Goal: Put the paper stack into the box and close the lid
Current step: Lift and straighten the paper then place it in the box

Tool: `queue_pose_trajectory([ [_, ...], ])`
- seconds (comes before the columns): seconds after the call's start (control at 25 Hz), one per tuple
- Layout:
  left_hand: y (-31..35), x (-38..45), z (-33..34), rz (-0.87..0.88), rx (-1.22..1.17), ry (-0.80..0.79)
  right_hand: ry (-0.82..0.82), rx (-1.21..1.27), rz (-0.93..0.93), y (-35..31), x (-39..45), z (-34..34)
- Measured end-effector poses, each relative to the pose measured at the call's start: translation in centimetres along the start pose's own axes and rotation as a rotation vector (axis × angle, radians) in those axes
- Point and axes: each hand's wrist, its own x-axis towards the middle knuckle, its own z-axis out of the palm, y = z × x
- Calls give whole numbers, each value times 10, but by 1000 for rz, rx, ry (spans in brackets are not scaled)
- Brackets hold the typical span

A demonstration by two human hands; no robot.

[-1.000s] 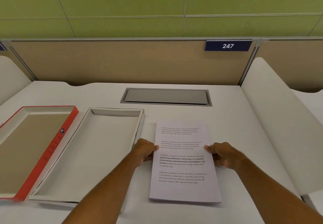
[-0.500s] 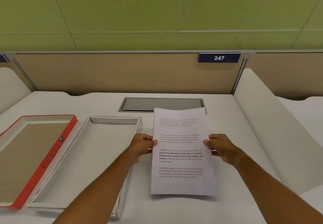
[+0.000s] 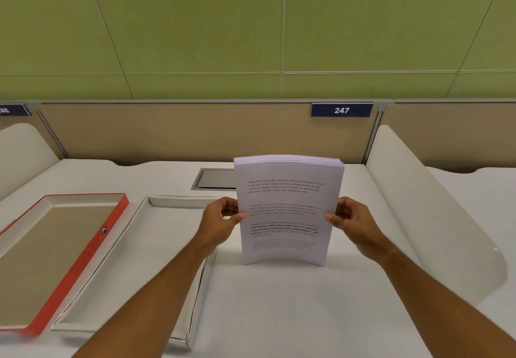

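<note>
The paper stack (image 3: 284, 198), white sheets with printed text, stands nearly upright with its lower edge on the white desk (image 3: 279, 307). My left hand (image 3: 220, 218) grips its left edge and my right hand (image 3: 350, 219) grips its right edge. The open white box (image 3: 131, 246) lies flat to the left of the stack, partly behind my left forearm, with nothing inside. Its lid (image 3: 92, 248), red-rimmed with a tan inside, lies upside down further left.
A grey cable hatch (image 3: 215, 179) is set into the desk behind the stack. White curved dividers (image 3: 424, 204) flank the desk on both sides. A tan partition with a "247" sign (image 3: 341, 110) closes the back.
Both hands have lifted the paper stack from lying flat on the desk and tipped it upright onto its lower edge. The box and lid have not moved.
</note>
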Motion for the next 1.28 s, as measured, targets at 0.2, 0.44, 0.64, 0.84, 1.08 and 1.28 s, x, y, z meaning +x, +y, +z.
queue_pose_trajectory([
  [0.2, 15, 3, -7, 62, -10, 23, -16, -29, -62, -15, 4, -6],
  [0.44, 22, 5, -5, 104, -33, 50, 43, -15, -82, -14, 5, -2],
  [0.64, 18, 6, -9, 98, -36, 47, 43, -31, -81, -8, 4, 1],
  [0.84, 17, 4, -6, 92, 8, 63, 38, -95, -88, -9, 3, 0],
  [1.08, 16, 5, -5, 97, -1, 73, 34, -164, -102, -12, 2, -4],
  [1.28, 9, 3, -7, 73, -3, 63, 8, -145, -76, -5, -2, -1],
])
